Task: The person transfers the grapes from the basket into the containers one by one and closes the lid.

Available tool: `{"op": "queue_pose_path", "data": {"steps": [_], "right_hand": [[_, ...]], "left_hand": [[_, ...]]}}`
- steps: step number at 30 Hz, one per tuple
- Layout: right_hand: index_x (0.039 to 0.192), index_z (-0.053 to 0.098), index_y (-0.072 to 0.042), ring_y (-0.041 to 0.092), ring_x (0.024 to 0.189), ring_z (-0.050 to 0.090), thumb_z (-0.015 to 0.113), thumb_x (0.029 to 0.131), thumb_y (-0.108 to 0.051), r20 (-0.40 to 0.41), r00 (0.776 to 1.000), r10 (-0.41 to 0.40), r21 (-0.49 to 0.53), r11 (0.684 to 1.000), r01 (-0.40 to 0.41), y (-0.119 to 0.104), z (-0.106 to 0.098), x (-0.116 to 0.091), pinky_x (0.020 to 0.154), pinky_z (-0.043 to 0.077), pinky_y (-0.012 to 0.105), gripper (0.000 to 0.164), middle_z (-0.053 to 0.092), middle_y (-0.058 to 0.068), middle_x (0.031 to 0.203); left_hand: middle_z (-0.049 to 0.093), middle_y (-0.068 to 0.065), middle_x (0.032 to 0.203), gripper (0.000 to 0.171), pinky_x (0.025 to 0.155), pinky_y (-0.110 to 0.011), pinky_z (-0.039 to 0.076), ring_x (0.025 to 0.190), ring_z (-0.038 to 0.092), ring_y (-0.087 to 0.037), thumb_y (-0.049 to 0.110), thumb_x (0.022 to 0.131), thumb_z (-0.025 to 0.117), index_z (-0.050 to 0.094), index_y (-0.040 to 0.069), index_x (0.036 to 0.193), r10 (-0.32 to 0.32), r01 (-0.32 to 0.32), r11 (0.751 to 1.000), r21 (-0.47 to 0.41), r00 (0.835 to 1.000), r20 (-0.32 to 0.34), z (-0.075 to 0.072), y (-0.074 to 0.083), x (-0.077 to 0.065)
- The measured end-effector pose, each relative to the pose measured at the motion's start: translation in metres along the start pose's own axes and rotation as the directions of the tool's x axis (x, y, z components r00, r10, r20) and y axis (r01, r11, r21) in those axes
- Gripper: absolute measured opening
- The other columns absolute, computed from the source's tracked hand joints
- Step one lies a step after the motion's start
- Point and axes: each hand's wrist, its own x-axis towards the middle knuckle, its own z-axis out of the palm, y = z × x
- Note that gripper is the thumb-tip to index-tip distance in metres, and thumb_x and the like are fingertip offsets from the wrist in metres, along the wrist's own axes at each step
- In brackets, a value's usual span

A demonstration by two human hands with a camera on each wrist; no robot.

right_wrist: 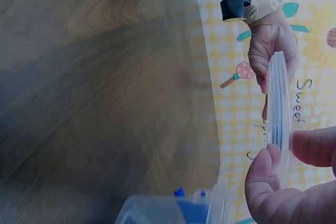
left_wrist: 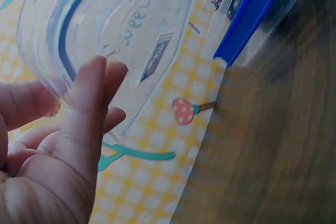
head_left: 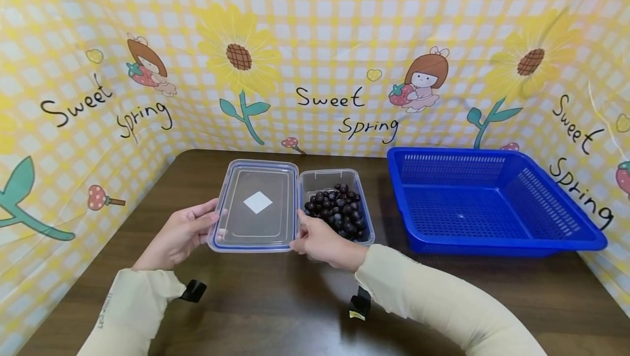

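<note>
A clear plastic lid [head_left: 270, 181] with a blue seal and a white diamond-shaped label is held up in front of me by both hands. My left hand [head_left: 179, 237] holds its left edge, the thumb on the near face and fingers behind it. At the opposite edge, my right hand [head_left: 327, 244] pinches the lid between thumb and fingers, as the right wrist view shows. Just right of the lid, a clear food container [head_left: 320, 179] stands uncovered on the table. Dark grapes [head_left: 339, 208] lie in it, partly hidden by my right hand.
To the right of the container stands a blue perforated basket [head_left: 458, 211] with nothing inside. The brown wooden table [head_left: 236, 307] is enclosed at the back and sides by a yellow checked cloth [head_left: 320, 60] with printed flowers. Black straps [head_left: 194, 290] hang at both wrists.
</note>
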Motion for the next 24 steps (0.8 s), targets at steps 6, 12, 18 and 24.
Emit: {"op": "queue_pose_path", "data": {"steps": [6,12,18,24], "right_hand": [[0.149,0.012,0.008,0.012,0.055,0.038,0.058,0.087,0.006,-0.023,1.0,0.018,-0.004,1.0,-0.018,0.01,-0.021,-0.008,0.051,0.033,0.025,0.078,0.05,0.004,0.072],[0.148,0.016,0.011,0.013,0.064,0.044,0.06,0.087,0.006,-0.065,0.997,0.036,-0.033,0.999,-0.038,0.019,-0.036,-0.017,0.059,0.039,0.026,0.075,0.051,0.004,0.073],[0.147,0.019,0.012,0.013,0.061,0.041,0.061,0.087,0.005,-0.122,0.991,0.054,-0.045,0.997,-0.06,0.025,-0.05,-0.026,0.058,0.038,0.027,0.073,0.049,0.003,0.07],[0.146,0.017,0.014,0.014,0.061,0.042,0.06,0.086,0.006,-0.132,0.991,0.031,-0.028,0.999,-0.035,0.028,-0.062,-0.032,0.064,0.042,0.029,0.074,0.046,0.002,0.068]], "left_hand": [[0.07,-0.002,0.107,0.07,0.074,-0.034,0.056,0.085,0.07,-0.019,-0.005,0.095,0.053,0.006,-0.012,0.147,-0.037,0.042,0.997,-0.064,0.996,0.087,0.018,-0.006,0.015],[0.066,0.002,0.113,0.072,0.076,-0.035,0.056,0.087,0.068,-0.017,-0.009,0.093,0.051,0.006,-0.008,0.149,-0.073,0.081,0.995,-0.063,0.989,0.128,0.035,-0.013,0.027],[0.048,-0.017,0.14,0.071,0.076,-0.039,0.055,0.089,0.068,-0.016,-0.011,0.091,0.051,0.012,-0.003,0.151,-0.124,0.125,0.992,0.005,0.986,0.112,0.051,-0.018,0.042],[0.044,-0.017,0.144,0.07,0.076,-0.04,0.055,0.09,0.067,-0.015,-0.014,0.09,0.048,0.017,0.0,0.152,-0.136,0.135,0.991,0.012,0.984,0.113,0.062,-0.022,0.054]]}}
